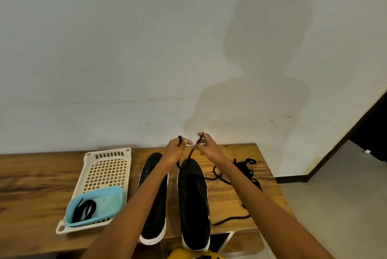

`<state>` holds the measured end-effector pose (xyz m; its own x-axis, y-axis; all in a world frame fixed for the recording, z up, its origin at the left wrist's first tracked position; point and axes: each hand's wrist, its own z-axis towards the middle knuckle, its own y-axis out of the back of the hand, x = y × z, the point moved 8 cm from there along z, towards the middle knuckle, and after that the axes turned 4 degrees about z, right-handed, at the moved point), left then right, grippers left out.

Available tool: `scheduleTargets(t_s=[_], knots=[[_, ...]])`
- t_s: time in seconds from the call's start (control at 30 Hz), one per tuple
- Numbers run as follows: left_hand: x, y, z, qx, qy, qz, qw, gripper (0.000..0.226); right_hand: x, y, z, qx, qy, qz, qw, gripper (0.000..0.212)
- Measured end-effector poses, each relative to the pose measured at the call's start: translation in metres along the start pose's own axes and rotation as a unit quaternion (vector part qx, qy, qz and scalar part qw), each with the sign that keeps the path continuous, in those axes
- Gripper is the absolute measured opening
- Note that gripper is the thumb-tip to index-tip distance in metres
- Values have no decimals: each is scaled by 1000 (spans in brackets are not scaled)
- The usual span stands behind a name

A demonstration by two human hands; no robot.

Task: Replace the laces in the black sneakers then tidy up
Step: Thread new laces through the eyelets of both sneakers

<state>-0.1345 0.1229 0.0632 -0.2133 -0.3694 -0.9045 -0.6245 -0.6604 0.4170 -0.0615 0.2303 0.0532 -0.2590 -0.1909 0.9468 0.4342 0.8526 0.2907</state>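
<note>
**Both lace ends lifted above the right-hand sneaker**

Two black knit sneakers with white soles, side by side on the brown wood-grain tabletop (31,185), toes toward the white wall. Left sneaker (154,206) partly hidden under the left forearm; right sneaker (194,200) in fuller view, small eyelet dots along its upper. Dark cord lace (190,154) rising from the toe end of the right sneaker, splitting into two strands held up above it.

Left hand (174,151) clenched round one strand, grip tight, the lace tip poking out above the knuckles. Right hand (209,147) pinching the other strand between thumb and fingertips, tip likewise sticking up, remaining fingers loosely curled. Hands close together, fingertips nearly meeting, both raised above the shoe toes.

Just right of the right sneaker, a loose tangle of black lace (240,172) lying on the tabletop, one tail trailing back toward the near edge. Left of the shoes, a cream perforated plastic basket (104,166), and in its near end a light blue shallow tray (109,200) holding a coiled flat black lace (84,209). A yellow object (184,253) at the bottom edge, too cropped to identify.
</note>
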Motion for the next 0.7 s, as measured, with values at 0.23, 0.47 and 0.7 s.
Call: scheduleTargets(t_s=[0.23,0.47,0.7], knots=[[-38,9,1,33,-7,-43,998,30,-132,-13,-18,135,-174,-417,882,43],[-96,18,-6,31,-21,-61,997,31,-2,23,-19,58,-105,-173,978,39],[-204,60,-27,-20,-53,-109,992,29,196,79,-57,-2,31,91,995,33]])
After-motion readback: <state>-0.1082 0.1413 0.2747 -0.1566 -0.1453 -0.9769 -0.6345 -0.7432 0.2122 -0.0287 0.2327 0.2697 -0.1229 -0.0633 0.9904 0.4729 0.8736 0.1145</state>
